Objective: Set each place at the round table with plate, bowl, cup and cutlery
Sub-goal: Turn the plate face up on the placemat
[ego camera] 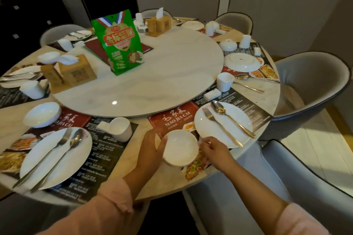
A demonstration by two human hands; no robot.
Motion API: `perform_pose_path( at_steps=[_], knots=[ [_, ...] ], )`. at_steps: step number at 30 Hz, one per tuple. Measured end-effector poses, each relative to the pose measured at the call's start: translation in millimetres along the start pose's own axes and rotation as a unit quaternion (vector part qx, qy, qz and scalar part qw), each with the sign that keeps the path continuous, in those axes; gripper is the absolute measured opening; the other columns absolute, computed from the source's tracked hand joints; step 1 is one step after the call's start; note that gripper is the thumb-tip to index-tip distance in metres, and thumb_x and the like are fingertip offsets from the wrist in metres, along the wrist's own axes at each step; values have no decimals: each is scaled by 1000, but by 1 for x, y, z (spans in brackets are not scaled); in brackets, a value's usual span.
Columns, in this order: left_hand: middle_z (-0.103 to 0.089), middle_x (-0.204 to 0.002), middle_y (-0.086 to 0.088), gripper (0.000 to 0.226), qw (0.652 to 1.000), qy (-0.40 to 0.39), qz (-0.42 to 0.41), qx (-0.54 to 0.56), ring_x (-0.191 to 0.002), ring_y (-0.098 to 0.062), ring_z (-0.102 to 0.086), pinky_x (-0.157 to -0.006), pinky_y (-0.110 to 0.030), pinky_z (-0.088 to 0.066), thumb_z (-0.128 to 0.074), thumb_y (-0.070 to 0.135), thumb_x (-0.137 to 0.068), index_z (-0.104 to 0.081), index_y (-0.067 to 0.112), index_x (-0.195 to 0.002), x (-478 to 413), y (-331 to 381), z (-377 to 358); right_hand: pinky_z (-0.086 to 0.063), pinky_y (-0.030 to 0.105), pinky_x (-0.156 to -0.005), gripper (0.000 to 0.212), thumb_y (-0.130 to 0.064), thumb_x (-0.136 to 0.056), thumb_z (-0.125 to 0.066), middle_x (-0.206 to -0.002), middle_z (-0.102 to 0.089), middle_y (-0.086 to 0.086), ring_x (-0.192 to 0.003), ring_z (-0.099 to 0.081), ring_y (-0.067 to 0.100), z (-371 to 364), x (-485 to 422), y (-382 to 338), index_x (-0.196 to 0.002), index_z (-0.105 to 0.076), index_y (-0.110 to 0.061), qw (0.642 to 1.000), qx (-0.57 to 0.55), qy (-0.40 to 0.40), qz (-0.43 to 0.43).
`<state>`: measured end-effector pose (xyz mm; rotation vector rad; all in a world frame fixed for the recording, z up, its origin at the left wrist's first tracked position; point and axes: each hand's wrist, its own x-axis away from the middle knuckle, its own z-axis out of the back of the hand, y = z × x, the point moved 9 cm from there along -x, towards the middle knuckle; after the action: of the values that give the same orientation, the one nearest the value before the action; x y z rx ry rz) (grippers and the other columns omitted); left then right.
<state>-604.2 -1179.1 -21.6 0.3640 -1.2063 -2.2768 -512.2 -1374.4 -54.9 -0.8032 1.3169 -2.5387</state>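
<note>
Warm, dim indoor light is falling across the desk (172, 183); a small glare spot is shining on the turntable (114, 102), and wide-angle distortion is bending the soft, blurred edges.

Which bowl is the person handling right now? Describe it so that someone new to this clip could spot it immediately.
Start at the big round white turntable in the middle of the table, then drop to the near edge by the red menu placemat. The bowl sits there between the left hand and right hand. Unlike the other bowls, it faces up and is held.
</note>
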Motion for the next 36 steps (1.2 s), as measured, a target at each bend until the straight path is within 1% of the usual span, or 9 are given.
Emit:
perform_pose_path(
  at_steps=[4,7,9,13,16,21,26,31,36],
  knots=[
    [-19,-156,4,53,977,-126,1,-173,-145,-16,-17,-117,-32,-14,-41,41,-96,-26,27,-145,21,-61,4,-57,26,-53,36,-31,-96,-50,-94,-67,17,-73,-69,23,-44,18,7,-126,-44,-12,952,-236,-116,-158],
    [8,-158,7,83,930,-177,-69,-315,-145,-14,12,-115,-31,5,-2,74,-79,-3,32,-150,30,-84,-2,-58,30,-57,45,-24,-94,-54,-101,-64,18,-84,-70,30,-53,18,10,-136,-40,-13,923,-322,-120,-172],
    [11,-158,7,95,918,-165,-95,-347,-138,-9,21,-112,-30,10,18,75,-65,4,33,-149,31,-89,-4,-60,36,-65,49,-20,-93,-57,-108,-63,21,-89,-70,33,-59,14,12,-137,-39,-10,910,-359,-113,-176],
    [13,-157,10,85,919,-154,-101,-347,-136,-6,23,-112,-30,12,12,70,-70,6,36,-148,31,-89,-4,-58,39,-71,43,-16,-94,-54,-106,-61,26,-88,-67,35,-69,0,0,-133,-38,-7,881,-426,-84,-186],
    [23,-152,13,83,918,-157,-105,-348,-137,-7,25,-113,-32,13,14,70,-69,13,38,-146,31,-89,-4,-59,39,-76,46,-17,-95,-52,-102,-61,22,-94,-66,34,-75,-20,-18,-137,-35,-7,885,-430,-55,-168],
    [25,-151,14,80,920,-152,-109,-345,-141,-9,24,-115,-33,13,11,71,-73,14,38,-146,30,-89,-5,-60,32,-57,48,-18,-97,-49,-124,-53,27,-83,-66,32,-82,-44,-34,-141,-33,-7,890,-432,-24,-144],
    [19,-156,10,65,922,-155,-115,-336,-142,-10,23,-118,-36,11,-14,61,-93,10,36,-148,26,-91,-6,-59,33,-57,48,-17,-97,-49,-131,-49,27,-80,-65,31,-87,-53,-36,-141,-32,-7,892,-429,-8,-139],
    [19,-156,10,70,919,-154,-129,-340,-142,-10,23,-118,-37,11,-4,64,-86,9,36,-148,26,-91,-7,-60,29,-57,49,-25,-95,-52,-108,-60,22,-77,-68,28,-84,-54,-31,-139,-36,-9,906,-402,15,-131],
    [15,-158,8,65,920,-160,-127,-335,-141,-8,22,-117,-36,11,-15,59,-94,5,33,-150,27,-91,-8,-58,30,-58,45,-38,-96,-47,-93,-67,23,-79,-69,27,-75,-26,-30,-128,-44,-6,931,-345,34,-117]
  ],
)
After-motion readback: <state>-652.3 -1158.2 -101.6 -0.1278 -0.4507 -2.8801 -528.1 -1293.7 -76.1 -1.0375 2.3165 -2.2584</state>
